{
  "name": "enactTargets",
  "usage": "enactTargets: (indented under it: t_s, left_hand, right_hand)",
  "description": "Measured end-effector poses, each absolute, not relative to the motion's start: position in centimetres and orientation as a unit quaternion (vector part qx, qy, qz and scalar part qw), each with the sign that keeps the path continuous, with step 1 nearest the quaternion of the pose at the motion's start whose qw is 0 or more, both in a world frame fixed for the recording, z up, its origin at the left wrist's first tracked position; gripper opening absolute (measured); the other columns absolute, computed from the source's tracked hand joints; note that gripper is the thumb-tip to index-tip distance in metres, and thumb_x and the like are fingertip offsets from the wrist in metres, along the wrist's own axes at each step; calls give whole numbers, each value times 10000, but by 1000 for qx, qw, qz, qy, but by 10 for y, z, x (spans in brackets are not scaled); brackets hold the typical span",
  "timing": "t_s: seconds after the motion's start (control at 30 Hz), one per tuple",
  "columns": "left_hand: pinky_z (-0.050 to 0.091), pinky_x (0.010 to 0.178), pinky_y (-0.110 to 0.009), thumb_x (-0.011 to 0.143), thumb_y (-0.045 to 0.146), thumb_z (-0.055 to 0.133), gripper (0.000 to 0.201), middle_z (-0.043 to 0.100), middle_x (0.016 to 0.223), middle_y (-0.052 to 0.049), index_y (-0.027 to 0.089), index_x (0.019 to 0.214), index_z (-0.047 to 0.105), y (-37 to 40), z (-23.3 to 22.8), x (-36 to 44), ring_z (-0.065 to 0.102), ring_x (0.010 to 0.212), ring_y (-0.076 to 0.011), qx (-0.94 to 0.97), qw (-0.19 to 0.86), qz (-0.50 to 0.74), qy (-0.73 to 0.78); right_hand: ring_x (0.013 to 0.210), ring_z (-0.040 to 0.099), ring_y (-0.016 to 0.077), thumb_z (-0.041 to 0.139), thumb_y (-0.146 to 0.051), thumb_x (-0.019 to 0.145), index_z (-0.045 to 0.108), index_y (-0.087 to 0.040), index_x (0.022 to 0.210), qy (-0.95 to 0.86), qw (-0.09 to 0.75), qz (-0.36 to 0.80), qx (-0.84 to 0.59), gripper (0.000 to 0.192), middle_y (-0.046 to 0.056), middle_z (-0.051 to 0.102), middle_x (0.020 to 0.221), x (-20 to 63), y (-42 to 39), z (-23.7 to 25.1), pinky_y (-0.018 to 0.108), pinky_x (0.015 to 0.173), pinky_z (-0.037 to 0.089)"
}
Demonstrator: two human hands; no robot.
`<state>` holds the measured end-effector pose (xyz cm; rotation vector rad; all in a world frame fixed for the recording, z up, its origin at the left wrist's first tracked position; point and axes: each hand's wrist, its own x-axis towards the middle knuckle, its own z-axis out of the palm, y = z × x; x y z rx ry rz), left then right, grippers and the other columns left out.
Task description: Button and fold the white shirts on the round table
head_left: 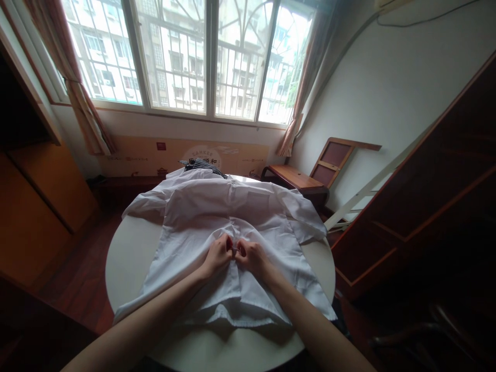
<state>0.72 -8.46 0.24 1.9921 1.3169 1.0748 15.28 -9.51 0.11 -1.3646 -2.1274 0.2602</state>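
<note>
A white shirt (201,206) lies spread out on a round white table (124,258), collar end toward the window. My left hand (217,255) and my right hand (251,257) meet at the middle of the shirt front. Both pinch the fabric at the front opening, fingertips almost touching. What sits between the fingertips is too small to make out. The sleeves spread off to the left and right sides of the table.
A dark striped garment (201,165) lies at the table's far edge. A low wooden bench (296,178) and a leaning wooden frame (335,157) stand at the back right. Wooden cabinets (42,196) flank the left, dark shelving (434,170) the right. A window (186,57) fills the far wall.
</note>
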Motion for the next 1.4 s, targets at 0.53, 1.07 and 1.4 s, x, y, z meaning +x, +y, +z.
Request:
enactTargets:
  t_s: [0.53, 1.07, 1.4]
  left_hand:
    - [353, 597, -253, 604, 54, 439, 121, 531, 631, 10, 168, 637, 465, -80, 4, 7, 478, 603, -125, 750, 271, 388, 463]
    - [341, 546, -230, 636, 91, 514, 136, 483, 611, 42, 172, 719, 444, -74, 13, -14, 452, 573, -106, 787, 346, 322, 397]
    - [322, 523, -224, 630, 178, 632, 184, 484, 611, 35, 167, 648, 449, -78, 7, -16, 433, 561, -97, 732, 359, 369, 447]
  right_hand:
    - [567, 497, 123, 576, -198, 689, 603, -170, 718, -773, 294, 128, -548, 49, 13, 598, 629, 147, -100, 11, 237, 556, 351]
    - [610, 528, 128, 575, -188, 680, 600, -170, 646, -743, 355, 272, -497, 46, 18, 613, 662, 150, -95, 5, 243, 600, 395]
    - [623, 561, 137, 583, -234, 708, 626, -158, 658, -700, 359, 244, -567, 100, 28, 634, 667, 144, -97, 9, 256, 619, 415]
